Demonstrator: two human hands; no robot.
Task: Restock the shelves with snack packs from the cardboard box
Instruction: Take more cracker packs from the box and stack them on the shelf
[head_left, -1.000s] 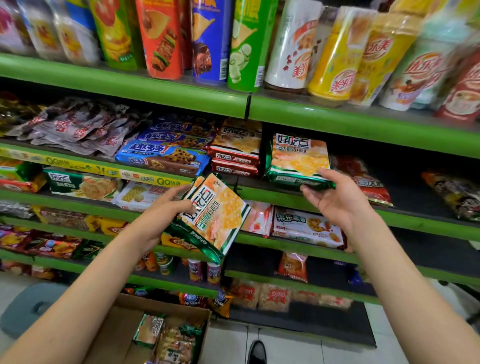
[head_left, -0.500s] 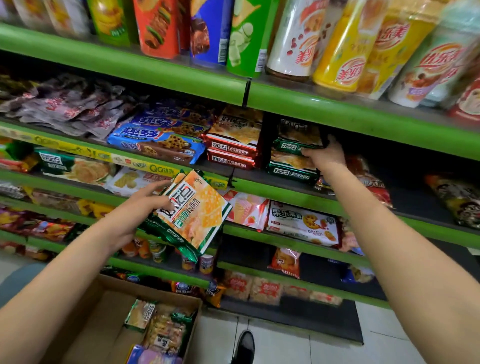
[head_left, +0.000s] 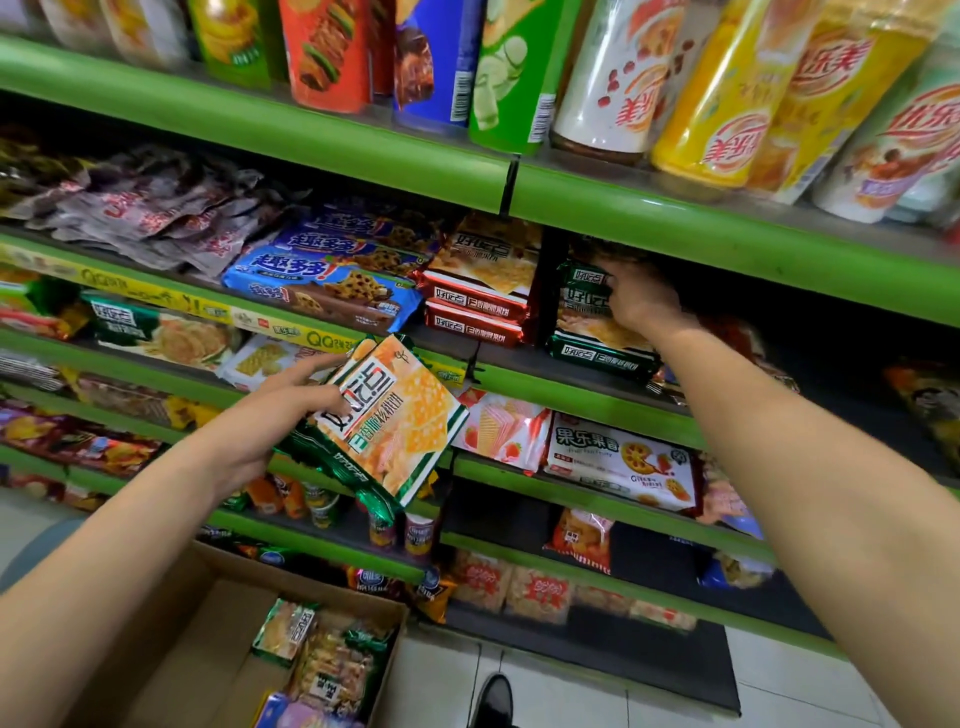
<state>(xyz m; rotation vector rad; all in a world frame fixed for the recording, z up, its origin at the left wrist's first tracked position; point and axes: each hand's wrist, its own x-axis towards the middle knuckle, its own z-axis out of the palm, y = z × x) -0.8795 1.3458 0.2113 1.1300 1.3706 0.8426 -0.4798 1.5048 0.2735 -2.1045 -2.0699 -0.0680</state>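
1. The left hand (head_left: 260, 415) holds green cracker packs (head_left: 387, 421) out in front of the shelves, fingers curled over the top edge and thumb beneath. More than one pack seems to be bunched in that grip, probably kept ready as the next stock to go up.
2. The right hand (head_left: 641, 299) reaches into the second shelf (head_left: 545, 371), fingers on the upper pack of the green stack (head_left: 597, 322). The fingers look bent against it, but I cannot tell whether they pinch it or only press it back.
3. That stack sits just beside the red packs (head_left: 475, 306) of the same brand, so like goes with like; the hand is likely squaring the pile to make room.
4. The cardboard box (head_left: 171, 649) stands on the floor below the left arm, open, with more snack packs (head_left: 332, 660) lying in its right end, so plenty remains to shelve.
5. A dark shoe (head_left: 493, 699) shows beside the box.
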